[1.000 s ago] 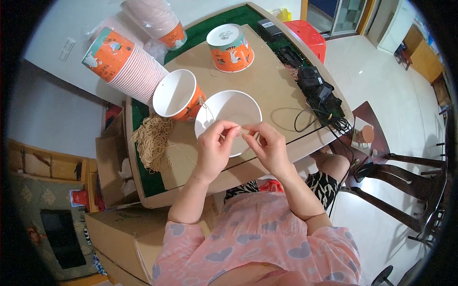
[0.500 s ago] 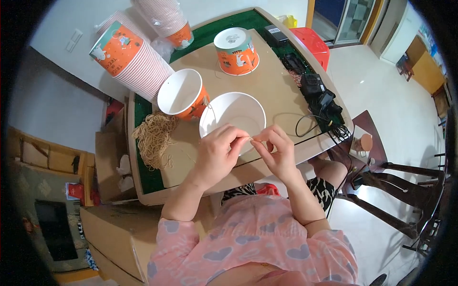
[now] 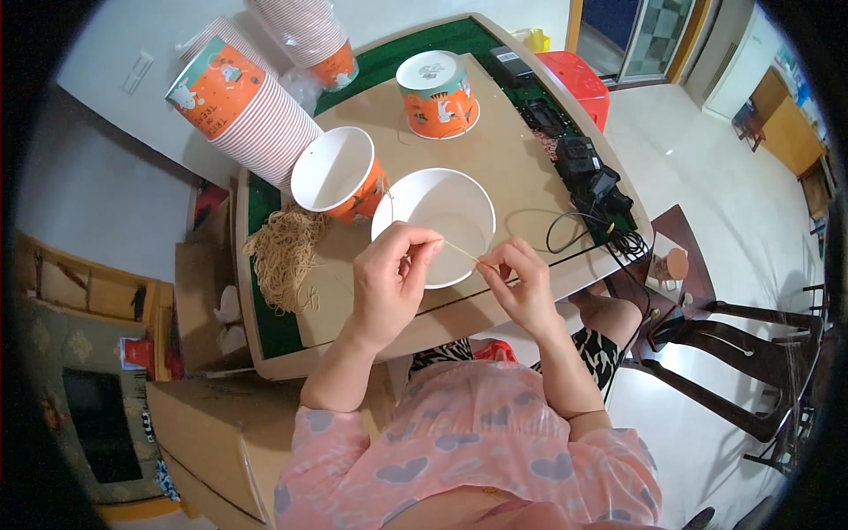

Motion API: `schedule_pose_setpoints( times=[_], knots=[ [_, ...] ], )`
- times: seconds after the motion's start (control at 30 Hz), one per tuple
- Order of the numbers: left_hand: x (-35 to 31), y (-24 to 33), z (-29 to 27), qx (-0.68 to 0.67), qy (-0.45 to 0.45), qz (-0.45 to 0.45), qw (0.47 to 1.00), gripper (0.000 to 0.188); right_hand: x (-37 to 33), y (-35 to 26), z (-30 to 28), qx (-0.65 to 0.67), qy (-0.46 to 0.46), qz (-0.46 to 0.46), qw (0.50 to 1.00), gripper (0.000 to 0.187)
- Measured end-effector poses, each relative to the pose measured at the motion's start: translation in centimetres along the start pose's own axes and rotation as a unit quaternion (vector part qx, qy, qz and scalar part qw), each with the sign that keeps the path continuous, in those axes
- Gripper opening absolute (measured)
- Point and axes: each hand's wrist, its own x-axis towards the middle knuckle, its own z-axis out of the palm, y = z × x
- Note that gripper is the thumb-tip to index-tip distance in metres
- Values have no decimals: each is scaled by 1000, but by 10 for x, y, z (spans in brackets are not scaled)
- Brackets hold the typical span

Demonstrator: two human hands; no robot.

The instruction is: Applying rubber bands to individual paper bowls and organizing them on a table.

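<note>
My left hand point(image 3: 395, 283) and my right hand point(image 3: 523, 281) pinch the two ends of a thin tan string point(image 3: 459, 252), stretched taut between them. They hover over the near rim of a white paper bowl point(image 3: 439, 216) lying open on the brown table point(image 3: 503, 168). Just left of the bowl stands an orange paper cup point(image 3: 339, 173), mouth up. A loose bundle of tan strings point(image 3: 284, 253) lies on the table's left edge.
An upside-down orange cup point(image 3: 437, 93) stands farther back. Two long stacks of cups point(image 3: 243, 99) lie at the far left corner. Black chargers and cables point(image 3: 587, 181) sit at the right edge. Cardboard boxes point(image 3: 208, 433) stand on the floor to the left, dark chairs point(image 3: 742, 353) to the right.
Both hands have drawn slightly apart, pulling the string straight between them. The camera view shifted a little; the cups and bowl have not moved on the table.
</note>
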Motion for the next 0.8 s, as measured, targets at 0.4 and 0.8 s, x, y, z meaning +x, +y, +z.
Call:
schedule_pose_setpoints(
  times=[0.4,0.8],
  knots=[
    [39,-28,-13,189,-144,-9,971,33,75,-3,-21,7,-60,-9,998,11],
    [-12,-156,14,-292,-172,-599,725,54,69,144,8,86,-179,66,978,16]
  ],
)
